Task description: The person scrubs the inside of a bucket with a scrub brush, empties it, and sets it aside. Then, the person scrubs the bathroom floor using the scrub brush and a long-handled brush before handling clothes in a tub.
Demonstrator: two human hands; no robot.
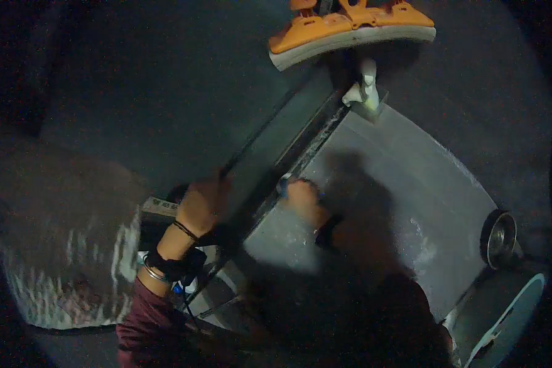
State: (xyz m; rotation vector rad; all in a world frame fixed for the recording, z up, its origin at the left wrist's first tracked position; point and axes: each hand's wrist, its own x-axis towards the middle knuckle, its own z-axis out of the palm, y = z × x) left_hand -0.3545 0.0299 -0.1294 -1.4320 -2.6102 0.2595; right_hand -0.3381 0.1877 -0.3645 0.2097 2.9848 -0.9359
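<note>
My left hand [205, 199], blurred, is at the lower end of a thin dark rod [260, 130], its fingers seemingly curled around it. Dark bands and a bracelet circle that wrist. My right hand [303, 196], also smeared, is closed at the dark straight edge of a grey panel [405, 165]. By its fingertips shows a small pale-blue bit [284, 182], too unclear to name. White marks speckle the panel, and a whitish fitting [367, 95] sits at its upper corner.
An orange mop head [352, 27] with a pale sponge lies beyond the panel. A dark wheel [498, 238] is at the panel's right, above a pale curved rim [509, 313]. To the left is a brownish, white-streaked surface [73, 245]. The light is dim.
</note>
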